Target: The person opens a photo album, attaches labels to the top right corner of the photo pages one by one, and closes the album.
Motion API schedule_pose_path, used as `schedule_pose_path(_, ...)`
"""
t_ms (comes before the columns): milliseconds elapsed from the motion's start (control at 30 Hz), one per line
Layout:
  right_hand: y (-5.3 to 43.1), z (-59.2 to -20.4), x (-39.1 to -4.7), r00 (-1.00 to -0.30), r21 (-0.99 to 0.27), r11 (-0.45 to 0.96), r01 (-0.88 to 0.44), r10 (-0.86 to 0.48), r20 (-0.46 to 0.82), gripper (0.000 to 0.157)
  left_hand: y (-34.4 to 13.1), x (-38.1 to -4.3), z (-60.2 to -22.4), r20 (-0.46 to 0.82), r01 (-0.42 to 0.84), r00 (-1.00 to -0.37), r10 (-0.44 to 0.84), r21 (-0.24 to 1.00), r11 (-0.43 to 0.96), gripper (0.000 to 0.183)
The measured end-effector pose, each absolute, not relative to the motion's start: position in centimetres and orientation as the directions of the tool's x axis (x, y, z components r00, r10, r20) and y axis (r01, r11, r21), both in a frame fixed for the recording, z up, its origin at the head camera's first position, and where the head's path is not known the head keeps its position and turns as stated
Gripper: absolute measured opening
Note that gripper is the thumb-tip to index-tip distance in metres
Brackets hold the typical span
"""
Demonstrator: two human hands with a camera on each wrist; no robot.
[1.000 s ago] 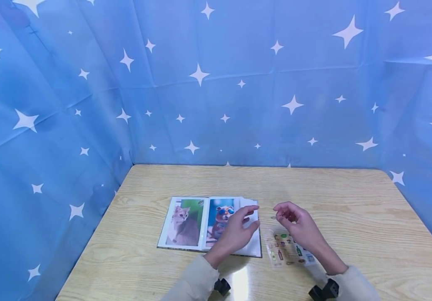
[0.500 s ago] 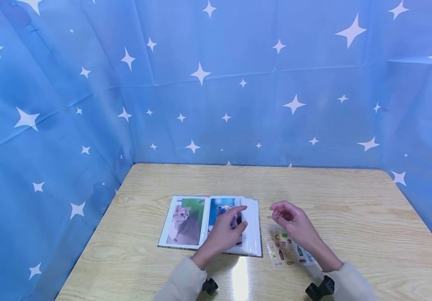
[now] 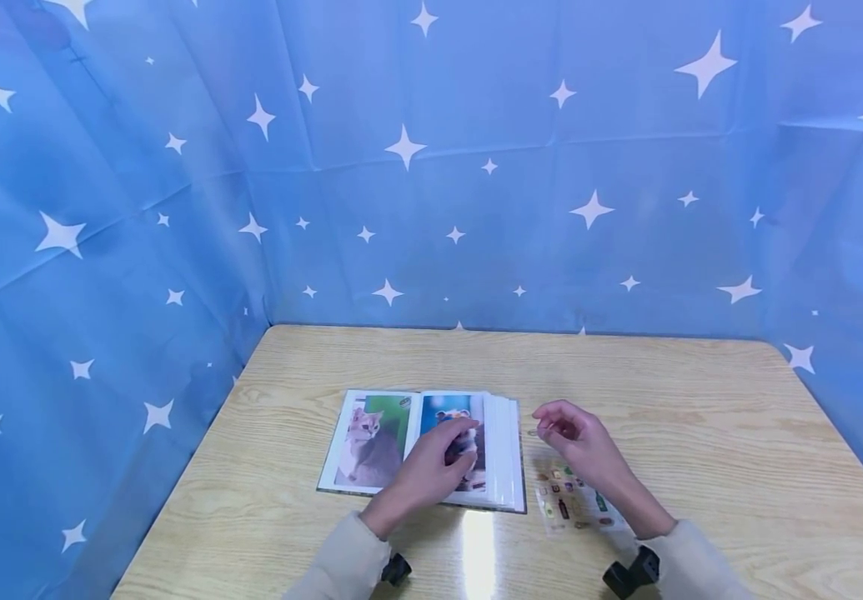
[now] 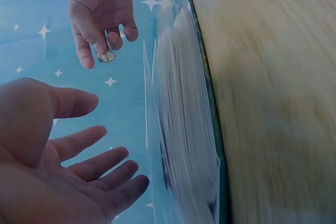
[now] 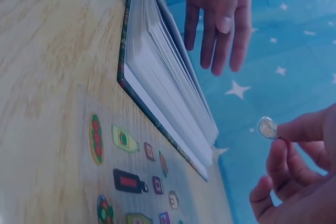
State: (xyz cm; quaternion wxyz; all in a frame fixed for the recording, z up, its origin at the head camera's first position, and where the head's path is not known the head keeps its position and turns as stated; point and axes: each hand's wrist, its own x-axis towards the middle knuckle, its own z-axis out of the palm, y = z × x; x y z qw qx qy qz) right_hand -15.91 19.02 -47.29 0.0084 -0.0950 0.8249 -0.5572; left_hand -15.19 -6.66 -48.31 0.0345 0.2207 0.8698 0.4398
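My right hand (image 3: 584, 446) pinches a small round clear sticker (image 5: 268, 128) by its edge between thumb and finger, just right of an open photo album (image 3: 506, 458). Over the album's right page hovers my left hand (image 3: 427, 467), fingers loosely spread and holding nothing, as the left wrist view shows. It partly covers an animal photo (image 3: 439, 406) with a blue background. A cat photo (image 3: 371, 450) fills the left page, with a small oval mark (image 3: 404, 402) at its upper right corner. Below my right hand lies a transparent sticker sheet (image 5: 100, 182), partly hidden by the forearm.
The wooden table (image 3: 251, 517) carries the album and the sheet. A blue star-patterned curtain (image 3: 431, 192) hangs behind and along both sides. A thick stack of pages (image 4: 181, 103) stands up on the album's right half.
My left hand has moved left and slightly down, from the album's right edge to over the animal photo. My right hand has shifted slightly left, still pinching the sticker.
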Motion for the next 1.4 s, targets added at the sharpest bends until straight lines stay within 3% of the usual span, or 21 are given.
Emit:
schedule_pose_path(400, 17.7, -47.3, -16.8, -0.985, -0.917, 0.379, -0.122, -0.161, 0.065, 0.021, -8.1, -14.7, -48.4, 0.126, 0.45, -0.861, 0.494, 0.643, 0.62, 0.049)
schedule_pose_path(800, 16.2, -47.9, -18.2, -0.988, -0.932, 0.361, -0.043, -0.155, -0.015, 0.026, -7.9, -14.4, -48.9, -0.028, 0.457, -0.842, 0.538, 0.493, 0.741, 0.06)
schedule_pose_path(1400, 14.1, -48.7, -20.4, -0.984, -0.953, 0.288, 0.09, -0.124, -0.13, 0.029, -7.2, -14.0, -48.6, -0.175, 0.449, -0.836, 0.521, 0.329, 0.831, 0.058)
